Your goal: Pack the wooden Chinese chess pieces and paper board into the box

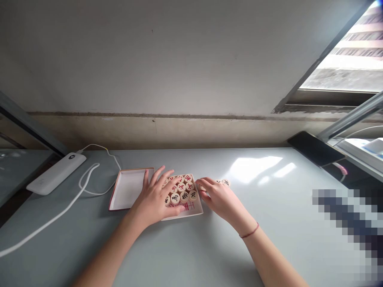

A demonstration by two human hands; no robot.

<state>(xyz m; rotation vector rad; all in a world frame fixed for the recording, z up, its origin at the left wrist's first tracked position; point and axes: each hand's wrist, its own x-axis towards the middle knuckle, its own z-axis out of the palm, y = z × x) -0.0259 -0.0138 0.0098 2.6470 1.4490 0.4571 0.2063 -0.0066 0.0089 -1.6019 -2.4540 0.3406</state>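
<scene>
Centrally, before you: one shallow open box (196,207), pale inside, its floor printed in red, set flat on the desk. Contents: round wooden pieces (184,196), thick discs with smooth faces, characters in red or black, packed in rows. Your left hand (152,202) lies over the box's left part, fingers spread wide, thumb along the near side; you hold nothing visible in it. Your right hand (220,197) is at the box's right edge, fingers bent and nearly together by a pale disc; whether you grip it cannot be told. Beyond that hand, partly hidden: further loose pieces (226,182). Left of the box: one matching shallow tray (128,191), white within, dark red outside. Farther left: a rounded white plastic power bank (56,173) and a looping white cable (72,203). Right: a flat black phone (316,148). Surface: smooth grey-blue desk (185,255), sunlit in patches. Room: matte grey wall (167,59), beige lower band, window (353,59) upper right.
</scene>
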